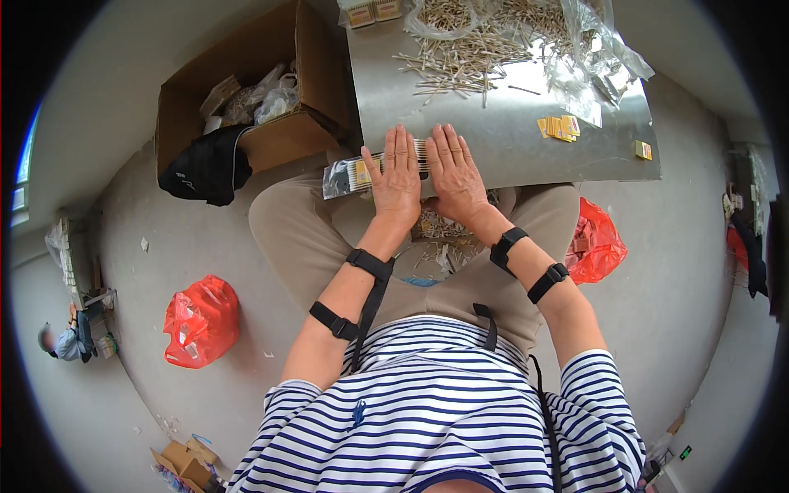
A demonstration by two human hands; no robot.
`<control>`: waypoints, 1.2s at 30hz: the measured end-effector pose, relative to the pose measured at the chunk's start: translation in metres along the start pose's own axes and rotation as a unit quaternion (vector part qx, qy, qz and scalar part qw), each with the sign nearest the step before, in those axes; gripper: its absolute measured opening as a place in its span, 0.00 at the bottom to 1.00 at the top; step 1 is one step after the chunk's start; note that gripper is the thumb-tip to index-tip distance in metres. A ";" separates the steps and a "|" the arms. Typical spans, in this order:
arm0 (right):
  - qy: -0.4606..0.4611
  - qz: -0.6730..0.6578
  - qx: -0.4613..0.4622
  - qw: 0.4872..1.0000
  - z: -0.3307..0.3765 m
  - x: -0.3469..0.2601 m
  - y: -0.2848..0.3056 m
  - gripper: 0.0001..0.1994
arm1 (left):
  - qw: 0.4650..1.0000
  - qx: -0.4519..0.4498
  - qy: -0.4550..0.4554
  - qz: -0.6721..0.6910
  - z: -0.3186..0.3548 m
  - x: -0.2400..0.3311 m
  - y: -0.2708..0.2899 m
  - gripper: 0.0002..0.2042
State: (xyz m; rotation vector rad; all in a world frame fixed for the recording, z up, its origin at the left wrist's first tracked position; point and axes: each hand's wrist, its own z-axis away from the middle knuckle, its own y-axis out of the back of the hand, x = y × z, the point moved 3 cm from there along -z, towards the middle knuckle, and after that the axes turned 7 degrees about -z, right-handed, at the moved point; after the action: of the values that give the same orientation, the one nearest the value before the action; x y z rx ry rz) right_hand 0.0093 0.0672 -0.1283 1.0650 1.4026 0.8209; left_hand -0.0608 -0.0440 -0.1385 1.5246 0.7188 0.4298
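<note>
My left hand (397,187) lies flat, fingers stretched forward, on a clear plastic packet (339,178) at the near edge of the metal table (378,90). Thin white sticks with pale tips, like cotton swabs, and a yellow label show through the packet. Beside it my right hand (457,182) is also flat, its fingers reaching onto the table at the packet's right end. Both palms face down and partly hide the packet. Farther back lies a large loose pile of cotton swabs (464,62).
Yellow cards (560,127) and a small yellow pack (643,150) lie on the table's right. Clear plastic bags (579,90) sit behind. An open cardboard box (319,66) stands left, black cloth (205,171) over its edge. Red bags (201,320) flank me. Another person (70,338) is far left.
</note>
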 end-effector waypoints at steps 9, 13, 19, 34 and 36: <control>-0.050 0.012 -0.008 0.999 -0.005 -0.007 0.001 0.55 | 0.999 0.016 -0.031 0.024 0.011 -0.002 0.003 0.56; -0.057 0.038 -0.034 0.997 -0.003 -0.011 0.003 0.56 | 0.999 0.030 -0.024 -0.001 0.012 0.000 0.000 0.56; -0.032 0.001 -0.010 0.999 0.000 -0.007 0.004 0.59 | 0.996 -0.015 -0.018 0.090 0.013 -0.015 0.030 0.53; -0.032 0.012 0.002 0.999 -0.001 -0.005 0.001 0.57 | 0.983 0.007 -0.017 0.183 0.036 -0.022 0.048 0.27; -0.034 0.016 -0.001 0.999 -0.001 -0.006 0.001 0.57 | 0.983 0.004 -0.023 0.180 0.038 -0.021 0.048 0.27</control>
State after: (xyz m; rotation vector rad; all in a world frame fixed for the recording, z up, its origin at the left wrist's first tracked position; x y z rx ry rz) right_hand 0.0082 0.0622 -0.1249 1.1054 1.3310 0.8022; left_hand -0.0421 -0.0851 -0.0919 1.6724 0.4063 0.6600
